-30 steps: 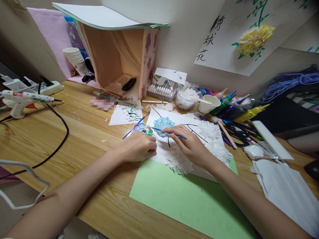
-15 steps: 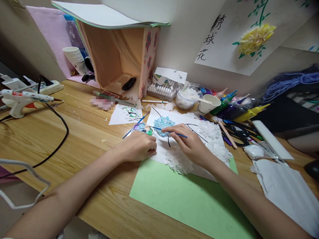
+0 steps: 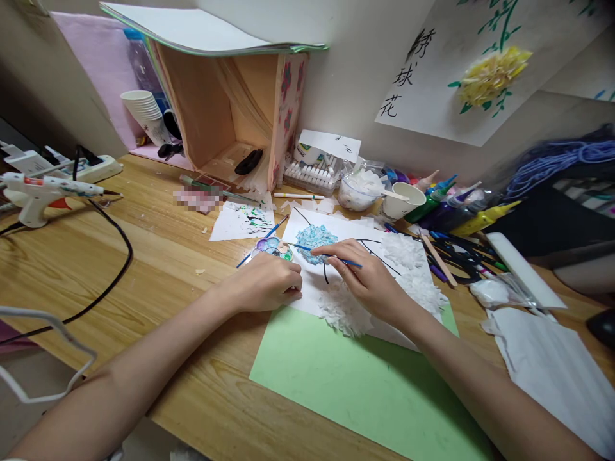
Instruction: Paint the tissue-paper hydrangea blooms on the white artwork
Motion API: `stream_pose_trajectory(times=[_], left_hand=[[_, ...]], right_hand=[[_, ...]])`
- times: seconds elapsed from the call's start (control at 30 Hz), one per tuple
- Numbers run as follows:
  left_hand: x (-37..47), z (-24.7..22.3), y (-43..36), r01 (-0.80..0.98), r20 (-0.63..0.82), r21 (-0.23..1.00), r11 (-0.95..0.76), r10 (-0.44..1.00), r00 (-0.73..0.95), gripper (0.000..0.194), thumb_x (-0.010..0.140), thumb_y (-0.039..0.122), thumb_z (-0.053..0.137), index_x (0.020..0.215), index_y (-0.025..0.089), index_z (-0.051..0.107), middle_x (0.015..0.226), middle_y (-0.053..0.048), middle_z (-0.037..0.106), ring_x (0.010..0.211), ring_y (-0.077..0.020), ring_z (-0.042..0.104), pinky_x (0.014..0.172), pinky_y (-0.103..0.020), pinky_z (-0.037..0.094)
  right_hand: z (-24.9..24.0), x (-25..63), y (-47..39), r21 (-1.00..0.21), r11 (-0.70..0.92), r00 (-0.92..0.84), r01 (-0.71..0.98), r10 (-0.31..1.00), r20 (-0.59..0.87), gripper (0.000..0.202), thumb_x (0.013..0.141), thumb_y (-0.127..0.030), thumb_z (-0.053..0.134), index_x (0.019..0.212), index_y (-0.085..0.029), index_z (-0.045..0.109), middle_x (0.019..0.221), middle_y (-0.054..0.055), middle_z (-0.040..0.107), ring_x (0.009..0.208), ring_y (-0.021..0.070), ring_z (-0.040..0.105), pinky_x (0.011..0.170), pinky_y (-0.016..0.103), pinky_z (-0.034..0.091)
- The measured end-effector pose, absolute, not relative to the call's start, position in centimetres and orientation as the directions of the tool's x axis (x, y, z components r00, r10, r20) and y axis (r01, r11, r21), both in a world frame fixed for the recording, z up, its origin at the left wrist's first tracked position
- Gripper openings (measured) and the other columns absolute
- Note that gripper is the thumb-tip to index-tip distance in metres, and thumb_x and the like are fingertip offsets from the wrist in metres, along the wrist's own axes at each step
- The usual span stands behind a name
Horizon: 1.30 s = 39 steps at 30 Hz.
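In my right hand [image 3: 362, 275] is a thin blue paintbrush [image 3: 348, 261], pinched between thumb and fingers. Its tip points left, over the edge of a small paint palette [image 3: 269, 245] with round wells. Below the brush is a blue-painted ruffled paper flower [image 3: 314, 238] on a white sheet [image 3: 307, 282] with black stem lines. White paper flowers [image 3: 343, 310] lie on the same sheet, beside and beyond my right hand. My left hand [image 3: 271, 282] rests in a loose fist at the sheet's left edge, just in front of the palette; the inside of its fingers is hidden.
Green paper [image 3: 346, 378] lies under the white sheet. Behind stand a paper cup [image 3: 402, 200], a bowl of white scraps [image 3: 360, 189] and paint bottles [image 3: 473, 218]. A hot glue gun [image 3: 48, 195] with its cable is at the left, an open box [image 3: 225, 109] at the back.
Both hands keep their places, and the brush stays in my right hand. The palette sits very slightly further left than before.
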<state>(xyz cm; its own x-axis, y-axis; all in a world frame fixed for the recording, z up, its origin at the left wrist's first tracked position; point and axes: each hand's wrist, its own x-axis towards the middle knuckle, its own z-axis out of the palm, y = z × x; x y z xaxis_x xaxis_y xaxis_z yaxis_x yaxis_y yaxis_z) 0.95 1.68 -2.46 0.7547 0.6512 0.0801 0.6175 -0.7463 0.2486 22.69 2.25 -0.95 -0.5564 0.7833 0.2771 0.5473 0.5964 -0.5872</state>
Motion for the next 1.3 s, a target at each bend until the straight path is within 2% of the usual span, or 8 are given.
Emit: stream_pose_trajectory(times=[0.17, 0.33, 0.63, 1.07, 1.2, 1.3], left_hand=[[1.0, -2.3, 1.6, 0.617, 0.083, 0.237, -0.75, 0.649, 0.757, 0.016, 0.084, 0.022, 0.06, 0.072, 0.019, 0.07, 0.073, 0.001, 0.068, 0.061, -0.0112, 0.058, 0.053, -0.028, 0.027], [1.1, -2.1, 1.6, 0.626, 0.055, 0.233, -0.744, 0.653, 0.756, 0.015, 0.084, 0.021, 0.06, 0.073, 0.019, 0.07, 0.072, 0.0, 0.068, 0.061, -0.0119, 0.058, 0.053, -0.028, 0.026], [1.1, -2.1, 1.5, 0.631, 0.052, 0.249, -0.734, 0.661, 0.748, 0.016, 0.084, 0.02, 0.058, 0.073, 0.018, 0.07, 0.07, 0.0, 0.067, 0.061, -0.0124, 0.058, 0.053, -0.028, 0.027], [1.1, -1.9, 1.5, 0.639, 0.029, 0.249, -0.728, 0.665, 0.747, 0.017, 0.083, 0.019, 0.058, 0.073, 0.018, 0.07, 0.072, 0.0, 0.069, 0.061, -0.0123, 0.057, 0.053, -0.029, 0.025], [1.0, -2.0, 1.6, 0.627, 0.046, 0.262, -0.734, 0.659, 0.751, 0.017, 0.083, 0.019, 0.058, 0.071, 0.018, 0.069, 0.072, 0.0, 0.068, 0.061, -0.0118, 0.057, 0.052, -0.029, 0.025], [1.0, -2.1, 1.5, 0.612, 0.07, 0.264, -0.746, 0.647, 0.759, 0.017, 0.084, 0.019, 0.058, 0.07, 0.018, 0.068, 0.072, 0.0, 0.067, 0.061, -0.0116, 0.058, 0.052, -0.029, 0.026]], right_hand=[[-1.0, 22.7, 2.2, -0.588, 0.604, -0.581, 0.537, 0.771, 0.261, 0.029, 0.098, -0.028, 0.039, 0.11, -0.026, 0.065, 0.11, 0.004, 0.072, 0.1, 0.0208, 0.06, 0.085, 0.037, 0.049], [-0.8, 22.6, 2.0, -0.6, 0.577, -0.529, 0.554, 0.8, 0.281, 0.025, 0.098, -0.028, 0.041, 0.109, -0.024, 0.063, 0.106, 0.005, 0.07, 0.101, 0.0204, 0.06, 0.086, 0.036, 0.049], [-0.4, 23.1, 2.2, -0.59, 0.572, -0.515, 0.57, 0.808, 0.286, 0.022, 0.092, -0.02, 0.044, 0.103, -0.024, 0.063, 0.1, 0.005, 0.07, 0.097, 0.0208, 0.061, 0.08, 0.034, 0.051], [0.2, 23.2, 2.2, -0.603, 0.559, -0.508, 0.569, 0.816, 0.276, 0.021, 0.091, -0.02, 0.046, 0.1, -0.024, 0.064, 0.1, 0.004, 0.07, 0.096, 0.0195, 0.061, 0.078, 0.032, 0.051], [0.5, 23.5, 2.2, -0.643, 0.531, -0.47, 0.552, 0.835, 0.286, 0.02, 0.091, -0.021, 0.047, 0.098, -0.024, 0.065, 0.099, 0.004, 0.069, 0.095, 0.0194, 0.061, 0.078, 0.031, 0.049], [0.8, 23.7, 2.5, -0.733, 0.48, -0.413, 0.482, 0.862, 0.293, 0.02, 0.092, -0.025, 0.047, 0.098, -0.023, 0.065, 0.101, 0.004, 0.068, 0.098, 0.0196, 0.061, 0.083, 0.033, 0.047]])
